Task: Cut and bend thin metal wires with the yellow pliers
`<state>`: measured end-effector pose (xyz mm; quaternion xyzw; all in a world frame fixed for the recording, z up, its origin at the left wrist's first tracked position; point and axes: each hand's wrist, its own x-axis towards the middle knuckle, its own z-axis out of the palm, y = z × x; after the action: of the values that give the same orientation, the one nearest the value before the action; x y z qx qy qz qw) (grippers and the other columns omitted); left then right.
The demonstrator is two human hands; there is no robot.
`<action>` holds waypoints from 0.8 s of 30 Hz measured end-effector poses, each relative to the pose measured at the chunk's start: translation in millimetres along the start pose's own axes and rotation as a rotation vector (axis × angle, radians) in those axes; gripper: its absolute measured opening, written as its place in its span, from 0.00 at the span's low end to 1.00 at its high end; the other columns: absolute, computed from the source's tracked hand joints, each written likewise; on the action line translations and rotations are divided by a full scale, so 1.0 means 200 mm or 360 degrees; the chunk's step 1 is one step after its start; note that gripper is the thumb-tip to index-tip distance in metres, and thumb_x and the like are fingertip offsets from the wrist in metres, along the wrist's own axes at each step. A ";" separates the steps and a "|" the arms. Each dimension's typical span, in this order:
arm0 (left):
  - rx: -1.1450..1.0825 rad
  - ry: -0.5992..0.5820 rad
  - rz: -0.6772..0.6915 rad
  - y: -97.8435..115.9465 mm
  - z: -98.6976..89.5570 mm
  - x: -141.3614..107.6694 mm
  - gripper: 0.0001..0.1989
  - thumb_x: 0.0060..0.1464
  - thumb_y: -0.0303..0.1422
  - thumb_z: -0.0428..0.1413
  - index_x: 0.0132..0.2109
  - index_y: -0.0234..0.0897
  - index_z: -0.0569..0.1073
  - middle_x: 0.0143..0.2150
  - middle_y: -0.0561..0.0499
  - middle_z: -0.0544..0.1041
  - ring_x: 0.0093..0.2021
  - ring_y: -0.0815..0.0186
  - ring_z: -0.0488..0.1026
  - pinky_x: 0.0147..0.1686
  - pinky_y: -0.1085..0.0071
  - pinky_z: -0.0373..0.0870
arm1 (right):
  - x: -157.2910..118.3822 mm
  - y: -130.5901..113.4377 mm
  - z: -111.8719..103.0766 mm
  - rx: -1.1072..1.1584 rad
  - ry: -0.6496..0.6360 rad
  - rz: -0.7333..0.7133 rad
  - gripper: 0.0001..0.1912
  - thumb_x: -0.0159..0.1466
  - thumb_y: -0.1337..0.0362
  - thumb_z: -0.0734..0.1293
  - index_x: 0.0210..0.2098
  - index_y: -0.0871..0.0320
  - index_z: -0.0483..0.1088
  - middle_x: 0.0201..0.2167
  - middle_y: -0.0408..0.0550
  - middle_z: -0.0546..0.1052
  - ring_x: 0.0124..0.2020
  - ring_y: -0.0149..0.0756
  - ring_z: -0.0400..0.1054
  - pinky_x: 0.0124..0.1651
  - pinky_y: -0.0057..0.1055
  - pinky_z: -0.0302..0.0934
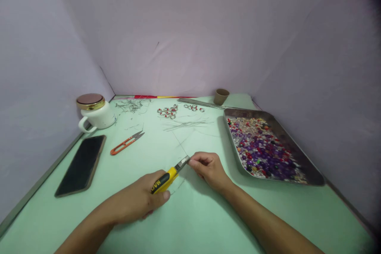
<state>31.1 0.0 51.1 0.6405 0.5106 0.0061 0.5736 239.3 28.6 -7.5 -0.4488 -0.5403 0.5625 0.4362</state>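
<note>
My left hand [143, 198] is wrapped round yellow and black pliers [169, 179], whose metal jaws point up and right. The jaw tips meet the fingertips of my right hand [208, 168], which is pinched at a thin wire [180, 143]. This wire runs up and left from the jaws over the pale green table [190, 222]. Whatever else lies between my right fingertips is too small to make out. Beyond my hands lie loose straight wires [187, 124] and small rings of red and clear beads [168, 111], with more bead pieces [194, 108] beside them.
At right stands a metal tray [285, 133] of mixed beads. Behind it are a brown cup [222, 97] and long wires [202, 103]. On the left are a white lidded mug [101, 117], a phone [81, 165], orange snips [126, 143] and wire scraps [131, 105].
</note>
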 end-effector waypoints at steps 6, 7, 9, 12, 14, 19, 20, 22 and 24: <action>0.0307 0.0213 0.0162 0.01 0.02 0.03 0.03 0.47 0.30 0.45 0.33 0.38 0.60 0.33 0.55 0.66 0.33 0.67 0.61 0.33 0.72 0.59 | 0.00 0.00 0.00 -0.0024 0.0021 0.0019 0.13 0.52 0.57 0.66 0.21 0.61 0.69 0.10 0.36 0.58 0.14 0.23 0.48 0.17 0.24 0.41; 0.0310 0.0211 0.0161 0.00 0.02 0.03 0.03 0.47 0.29 0.44 0.33 0.38 0.60 0.33 0.55 0.66 0.33 0.67 0.61 0.34 0.72 0.59 | 0.00 0.00 0.00 -0.0031 0.0017 0.0021 0.13 0.52 0.57 0.66 0.21 0.61 0.69 0.10 0.36 0.58 0.14 0.23 0.48 0.17 0.24 0.41; 0.0307 0.0209 0.0159 0.00 0.02 0.04 0.04 0.47 0.29 0.44 0.33 0.39 0.60 0.33 0.55 0.66 0.33 0.66 0.61 0.34 0.72 0.59 | 0.00 0.00 0.00 -0.0040 0.0013 0.0030 0.13 0.52 0.56 0.66 0.21 0.61 0.68 0.10 0.36 0.58 0.14 0.23 0.48 0.17 0.24 0.41; 0.0290 0.0202 0.0152 0.00 0.02 0.04 0.04 0.47 0.29 0.44 0.33 0.39 0.60 0.32 0.55 0.66 0.32 0.67 0.61 0.33 0.72 0.59 | 0.01 0.00 0.00 -0.0059 0.0012 0.0041 0.13 0.52 0.56 0.66 0.21 0.61 0.67 0.10 0.36 0.58 0.14 0.23 0.48 0.17 0.24 0.41; 0.0275 0.0201 0.0150 -0.01 0.02 0.04 0.04 0.47 0.29 0.44 0.33 0.39 0.60 0.32 0.56 0.66 0.32 0.67 0.61 0.33 0.72 0.59 | 0.01 0.01 0.00 -0.0069 0.0001 0.0037 0.13 0.52 0.56 0.66 0.21 0.61 0.67 0.10 0.36 0.58 0.14 0.23 0.48 0.17 0.23 0.41; 0.0269 0.0229 0.0159 0.00 0.03 0.04 0.04 0.45 0.28 0.45 0.32 0.38 0.60 0.31 0.56 0.65 0.31 0.67 0.60 0.32 0.72 0.59 | 0.01 0.01 0.00 -0.0055 -0.0004 0.0028 0.14 0.52 0.56 0.66 0.22 0.61 0.66 0.10 0.36 0.58 0.13 0.23 0.48 0.17 0.23 0.41; 0.0252 0.0230 0.0156 0.00 0.03 0.04 0.04 0.45 0.28 0.45 0.31 0.38 0.60 0.30 0.56 0.65 0.31 0.68 0.60 0.32 0.73 0.59 | 0.00 0.01 0.00 -0.0049 0.0001 0.0029 0.14 0.52 0.55 0.66 0.22 0.61 0.67 0.10 0.36 0.58 0.13 0.23 0.48 0.17 0.23 0.42; 0.0199 0.0227 0.0141 0.00 0.03 0.03 0.04 0.45 0.27 0.45 0.31 0.39 0.60 0.29 0.57 0.64 0.29 0.69 0.60 0.29 0.74 0.59 | 0.00 0.01 0.00 -0.0030 -0.0007 0.0039 0.15 0.53 0.54 0.65 0.22 0.61 0.67 0.11 0.36 0.58 0.13 0.23 0.49 0.17 0.23 0.43; 0.0130 0.0201 0.0132 0.00 0.03 0.03 0.04 0.45 0.26 0.45 0.30 0.39 0.59 0.26 0.58 0.63 0.26 0.71 0.60 0.26 0.75 0.58 | 0.00 -0.01 0.00 0.0000 -0.0031 0.0055 0.18 0.55 0.52 0.63 0.21 0.62 0.67 0.11 0.37 0.59 0.13 0.24 0.51 0.17 0.24 0.46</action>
<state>38.3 -0.8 45.7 0.6824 0.5185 0.0495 0.5128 238.6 29.5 -6.2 -0.4526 -0.5366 0.5743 0.4211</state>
